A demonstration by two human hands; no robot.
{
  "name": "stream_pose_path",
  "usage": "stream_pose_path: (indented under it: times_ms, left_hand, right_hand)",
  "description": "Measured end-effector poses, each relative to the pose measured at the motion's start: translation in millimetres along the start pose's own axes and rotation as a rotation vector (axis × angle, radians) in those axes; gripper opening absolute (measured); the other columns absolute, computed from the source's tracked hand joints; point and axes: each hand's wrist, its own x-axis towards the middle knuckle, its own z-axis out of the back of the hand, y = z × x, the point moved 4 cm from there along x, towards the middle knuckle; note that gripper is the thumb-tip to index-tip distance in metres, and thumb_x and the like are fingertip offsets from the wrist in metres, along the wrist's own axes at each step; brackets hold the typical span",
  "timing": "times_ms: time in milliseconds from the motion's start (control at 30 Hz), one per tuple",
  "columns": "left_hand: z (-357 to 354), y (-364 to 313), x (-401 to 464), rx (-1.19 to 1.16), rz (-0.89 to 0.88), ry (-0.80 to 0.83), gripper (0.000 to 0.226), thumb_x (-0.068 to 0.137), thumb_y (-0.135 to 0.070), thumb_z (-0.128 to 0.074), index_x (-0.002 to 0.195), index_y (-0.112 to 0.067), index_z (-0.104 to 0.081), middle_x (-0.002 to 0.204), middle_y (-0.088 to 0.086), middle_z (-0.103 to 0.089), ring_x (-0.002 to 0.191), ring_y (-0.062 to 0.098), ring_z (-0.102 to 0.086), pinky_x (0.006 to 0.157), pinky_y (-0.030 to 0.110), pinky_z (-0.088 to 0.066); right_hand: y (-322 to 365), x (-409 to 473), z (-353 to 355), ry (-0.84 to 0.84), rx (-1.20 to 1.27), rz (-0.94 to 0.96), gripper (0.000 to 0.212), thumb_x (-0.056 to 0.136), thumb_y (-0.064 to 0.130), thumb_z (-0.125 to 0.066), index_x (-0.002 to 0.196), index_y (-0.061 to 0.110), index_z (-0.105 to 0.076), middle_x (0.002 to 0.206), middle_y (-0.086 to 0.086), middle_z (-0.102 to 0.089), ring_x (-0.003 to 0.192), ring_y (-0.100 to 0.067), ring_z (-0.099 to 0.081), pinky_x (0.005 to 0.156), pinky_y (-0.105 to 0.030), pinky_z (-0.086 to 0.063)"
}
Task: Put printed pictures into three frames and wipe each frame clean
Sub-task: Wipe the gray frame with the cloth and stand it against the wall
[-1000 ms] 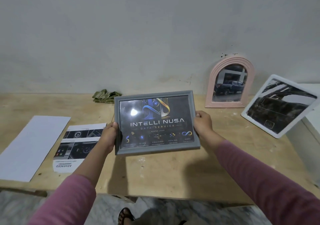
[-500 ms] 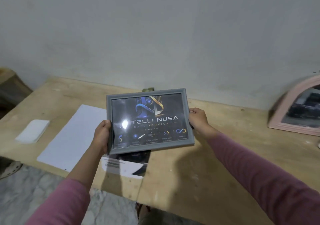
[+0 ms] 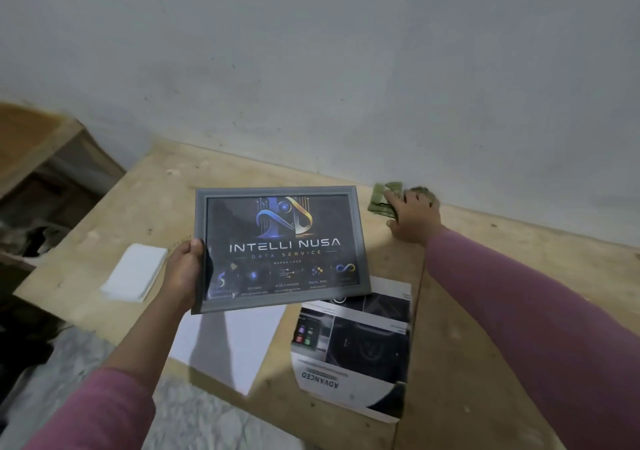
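Note:
A grey picture frame (image 3: 280, 247) with a dark "INTELLI NUSA" print behind its glass hangs tilted above the wooden table (image 3: 485, 311). My left hand (image 3: 183, 275) grips the frame's left edge, thumb on the front. My right hand (image 3: 412, 216) lies on a folded green cloth (image 3: 382, 198) at the back of the table near the wall; its fingers rest over the cloth, and I cannot tell whether they have closed on it.
A printed page reading "ADVANCED" (image 3: 356, 352) and a blank white sheet (image 3: 232, 345) lie at the table's front edge under the frame. A small white pad (image 3: 135, 271) sits to the left. A wooden box (image 3: 41, 159) stands beyond the table's left end.
My right hand has let go of the frame's right edge and reached back to the green cloth. My left hand now holds the frame alone. My view has turned left and down.

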Motion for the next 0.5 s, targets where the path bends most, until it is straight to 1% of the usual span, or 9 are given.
stream_pose_path:
  times_ms: [67,100,200,267,300,333,400,433,500]
  left_hand:
    - [4.5,2.0,8.7,0.009,-0.007,-0.001,0.030,0.098,-0.031,-0.038,0.085,-0.008,-0.051,0.079,0.014,-0.050,0.075,0.026,-0.048,0.070,0.037,-0.040]
    - [7.0,3.7,13.6,0.014,-0.006,0.000,0.030,0.097,-0.032,-0.038,0.085,-0.008,-0.052,0.080,0.014,-0.051,0.077,0.026,-0.048,0.073,0.038,-0.040]
    - [6.7,4.8,17.9,-0.024,-0.004,0.032,0.029,0.099,-0.030,-0.039,0.090,-0.008,-0.056,0.085,0.013,-0.055,0.080,0.025,-0.050,0.077,0.038,-0.042]
    - [4.8,3.0,18.7,-0.046,-0.006,0.055,0.030,0.100,-0.030,-0.040,0.088,-0.010,-0.058,0.087,0.012,-0.058,0.080,0.024,-0.051,0.079,0.038,-0.043]
    - [3.7,1.1,18.5,-0.050,-0.017,0.074,0.030,0.100,-0.030,-0.040,0.086,-0.011,-0.058,0.087,0.010,-0.060,0.081,0.025,-0.053,0.080,0.039,-0.044]
    - [1.9,-0.6,18.9,-0.047,-0.026,0.093,0.031,0.100,-0.030,-0.040,0.085,-0.012,-0.060,0.088,0.010,-0.062,0.083,0.026,-0.055,0.082,0.040,-0.045]
    - [-4.5,-4.5,17.2,-0.046,-0.030,0.143,0.032,0.100,-0.031,-0.041,0.086,-0.012,-0.063,0.092,0.012,-0.066,0.087,0.029,-0.060,0.086,0.046,-0.049]
    - [-9.4,-9.2,14.0,-0.053,-0.039,0.173,0.031,0.100,-0.030,-0.042,0.085,-0.014,-0.064,0.092,0.012,-0.067,0.087,0.030,-0.062,0.087,0.048,-0.050]
    - [-23.1,-20.0,6.1,-0.059,-0.057,0.225,0.031,0.100,-0.029,-0.043,0.082,-0.015,-0.064,0.089,0.012,-0.067,0.082,0.030,-0.062,0.084,0.049,-0.050]
  right_hand:
    - [1.6,6.4,-2.8,0.013,-0.069,-0.047,0.066,0.090,0.036,-0.049,0.148,0.029,-0.017,0.143,-0.013,-0.032,0.129,-0.039,-0.033,0.104,-0.056,-0.029]
    - [3.3,9.7,-2.6,-0.023,-0.094,-0.076,0.062,0.090,0.032,-0.050,0.146,0.024,-0.024,0.139,-0.013,-0.036,0.123,-0.039,-0.037,0.101,-0.052,-0.034]
    - [9.2,11.5,8.1,-0.177,-0.301,-0.089,0.035,0.088,0.017,-0.045,0.122,0.014,-0.052,0.117,-0.010,-0.052,0.103,-0.032,-0.046,0.091,-0.042,-0.037]
    - [11.0,10.7,14.4,-0.165,-0.369,-0.068,0.026,0.086,0.016,-0.045,0.108,0.016,-0.058,0.104,-0.006,-0.059,0.099,-0.027,-0.048,0.092,-0.041,-0.033]
    - [8.2,9.2,15.1,-0.144,-0.322,-0.082,0.023,0.084,0.017,-0.047,0.104,0.016,-0.058,0.101,-0.005,-0.059,0.097,-0.026,-0.050,0.092,-0.041,-0.033]
    - [2.8,7.5,15.8,-0.142,-0.186,-0.112,0.022,0.082,0.018,-0.050,0.102,0.015,-0.057,0.099,-0.006,-0.058,0.094,-0.027,-0.052,0.089,-0.040,-0.035]
    - [-9.7,-3.9,24.4,-0.181,0.259,-0.194,0.022,0.079,0.015,-0.054,0.100,0.010,-0.052,0.098,-0.011,-0.055,0.087,-0.030,-0.055,0.074,-0.033,-0.041]
    - [-17.8,-12.8,31.3,-0.224,0.455,-0.219,0.018,0.080,0.012,-0.054,0.098,0.008,-0.050,0.097,-0.012,-0.055,0.084,-0.030,-0.055,0.068,-0.032,-0.040]
    - [-32.4,-31.8,51.9,-0.337,0.677,-0.219,0.010,0.084,0.004,-0.050,0.094,0.006,-0.049,0.092,-0.013,-0.054,0.082,-0.028,-0.051,0.068,-0.029,-0.037]
